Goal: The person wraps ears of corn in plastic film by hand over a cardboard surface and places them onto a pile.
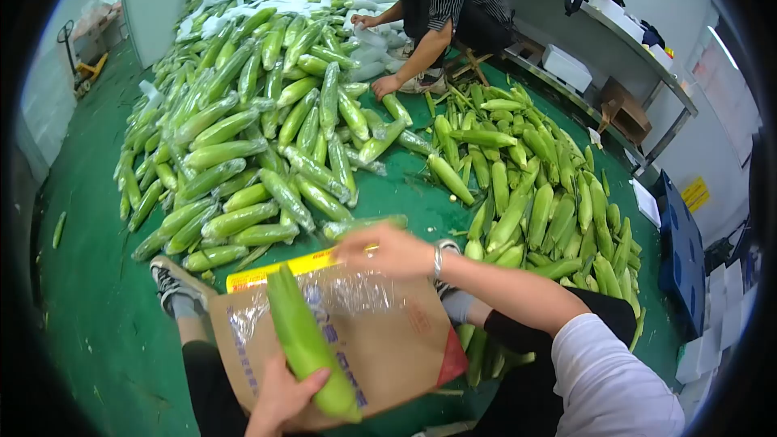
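Note:
An unwrapped green corn cob (312, 348) lies tilted over a brown cardboard box (396, 348), held at its lower end by my left hand (283, 392). My right hand (384, 252), blurred by motion, is at the box's far edge beside a yellow film box (271, 275); its fingers are smeared, so whether it holds anything is unclear. Clear film (356, 293) spreads over the far part of the cardboard. Just beyond my right hand lies a wrapped cob (364, 226).
Film-wrapped corn (235, 154) is heaped at the left and centre. Unwrapped corn (550, 202) is piled at the right. Another person (453, 8) crouches behind, one hand near a wrapped cob. A metal table (615, 40) and a blue pallet (680, 251) stand at the right.

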Demonstrator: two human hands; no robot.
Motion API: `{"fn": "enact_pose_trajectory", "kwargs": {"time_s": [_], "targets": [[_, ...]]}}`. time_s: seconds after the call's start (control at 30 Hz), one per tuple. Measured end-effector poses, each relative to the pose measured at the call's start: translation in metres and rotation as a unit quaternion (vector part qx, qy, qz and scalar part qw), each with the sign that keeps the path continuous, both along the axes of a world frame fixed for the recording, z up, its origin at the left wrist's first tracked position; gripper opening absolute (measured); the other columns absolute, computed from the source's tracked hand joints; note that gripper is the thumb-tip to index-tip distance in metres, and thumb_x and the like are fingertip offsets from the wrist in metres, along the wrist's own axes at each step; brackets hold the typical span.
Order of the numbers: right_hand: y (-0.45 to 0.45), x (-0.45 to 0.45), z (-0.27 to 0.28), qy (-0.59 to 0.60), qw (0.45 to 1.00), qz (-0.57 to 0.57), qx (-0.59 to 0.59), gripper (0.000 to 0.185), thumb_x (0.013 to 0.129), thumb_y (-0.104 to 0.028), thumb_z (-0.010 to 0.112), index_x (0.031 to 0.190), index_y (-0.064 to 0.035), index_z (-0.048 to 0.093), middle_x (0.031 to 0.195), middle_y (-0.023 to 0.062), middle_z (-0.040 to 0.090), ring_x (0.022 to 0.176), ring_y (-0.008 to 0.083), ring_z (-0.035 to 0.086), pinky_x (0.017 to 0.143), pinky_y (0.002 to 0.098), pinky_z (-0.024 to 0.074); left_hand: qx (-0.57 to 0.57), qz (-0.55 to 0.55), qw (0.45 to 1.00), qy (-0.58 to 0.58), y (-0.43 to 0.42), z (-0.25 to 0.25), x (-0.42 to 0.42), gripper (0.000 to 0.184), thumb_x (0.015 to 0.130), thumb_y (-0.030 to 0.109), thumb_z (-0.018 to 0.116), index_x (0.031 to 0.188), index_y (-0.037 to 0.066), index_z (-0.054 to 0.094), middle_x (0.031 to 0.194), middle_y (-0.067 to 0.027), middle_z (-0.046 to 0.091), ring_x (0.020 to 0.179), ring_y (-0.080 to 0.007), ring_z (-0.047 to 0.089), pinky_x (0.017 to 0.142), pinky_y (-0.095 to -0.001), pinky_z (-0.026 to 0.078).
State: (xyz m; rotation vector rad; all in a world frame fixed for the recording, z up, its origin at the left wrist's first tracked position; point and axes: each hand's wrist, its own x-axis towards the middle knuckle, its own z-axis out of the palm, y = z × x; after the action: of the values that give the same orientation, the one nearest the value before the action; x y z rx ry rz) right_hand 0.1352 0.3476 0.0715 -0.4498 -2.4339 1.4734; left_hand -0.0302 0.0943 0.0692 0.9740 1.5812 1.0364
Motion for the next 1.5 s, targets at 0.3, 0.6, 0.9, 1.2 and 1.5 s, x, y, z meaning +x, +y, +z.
{"fn": "enact_pose_trajectory", "kwargs": {"time_s": [0.3, 0.6, 0.9, 1.2, 1.5], "targets": [[0.192, 0.012, -0.227, -0.319, 0.926, 0.026, 0.200, 0.066, 0.067, -0.027, 0.075, 0.126, -0.0111, 0.051, 0.119, 0.0153, 0.056, 0.114, 0.0340, 0.051, 0.096, 0.0466, 0.0415, -0.141, 0.290, 0.930, -0.176, -0.011, -0.035, -0.038, 0.054, 0.083, 0.026, 0.063, 0.127, -0.002, 0.047, 0.104, -0.0144, 0.061, 0.092, -0.0253, 0.061, 0.081, -0.0362, 0.050], [0.202, 0.113, -0.217, -0.307, 0.887, -0.304, 0.165, 0.067, 0.061, -0.034, 0.083, 0.115, -0.0002, 0.061, 0.112, 0.0226, 0.062, 0.105, 0.0366, 0.059, 0.094, 0.0403, 0.0460, -0.093, 0.227, 0.963, -0.111, 0.010, -0.028, -0.026, 0.054, 0.088, 0.030, 0.061, 0.128, -0.006, 0.049, 0.106, -0.0161, 0.061, 0.095, -0.0259, 0.060, 0.086, -0.0354, 0.048], [-0.033, -0.005, 0.012, -0.031, 0.928, 0.238, 0.284, 0.100, 0.060, -0.029, 0.081, 0.143, -0.0041, 0.031, 0.140, 0.0209, 0.039, 0.128, 0.0360, 0.040, 0.107, 0.0454, 0.0324, -0.148, -0.198, 0.958, 0.146, 0.022, -0.010, -0.014, 0.058, 0.077, 0.035, 0.077, 0.116, -0.002, 0.058, 0.093, -0.0147, 0.067, 0.086, -0.0207, 0.065, 0.077, -0.0321, 0.051], [-0.084, -0.022, 0.004, -0.044, 0.954, -0.105, 0.277, 0.059, 0.074, -0.017, 0.072, 0.124, -0.0033, 0.044, 0.105, 0.0155, 0.054, 0.102, 0.0357, 0.055, 0.086, 0.0420, 0.0454, -0.121, 0.129, 0.817, 0.548, -0.012, -0.048, -0.077, 0.044, 0.089, 0.042, 0.059, 0.093, -0.001, 0.054, 0.079, -0.0198, 0.065, 0.076, -0.0347, 0.067, 0.061, -0.0411, 0.052], [-0.067, -0.047, -0.073, -0.014, 0.947, 0.002, 0.322, 0.065, 0.075, -0.024, 0.075, 0.132, -0.0080, 0.046, 0.114, 0.0137, 0.055, 0.103, 0.0336, 0.054, 0.090, 0.0441, 0.0447, 0.128, 0.231, 0.939, -0.222, -0.007, -0.043, -0.098, 0.022, 0.095, 0.014, 0.048, 0.077, 0.003, 0.053, 0.082, -0.0132, 0.065, 0.077, -0.0194, 0.066, 0.063, -0.0283, 0.053]]}}
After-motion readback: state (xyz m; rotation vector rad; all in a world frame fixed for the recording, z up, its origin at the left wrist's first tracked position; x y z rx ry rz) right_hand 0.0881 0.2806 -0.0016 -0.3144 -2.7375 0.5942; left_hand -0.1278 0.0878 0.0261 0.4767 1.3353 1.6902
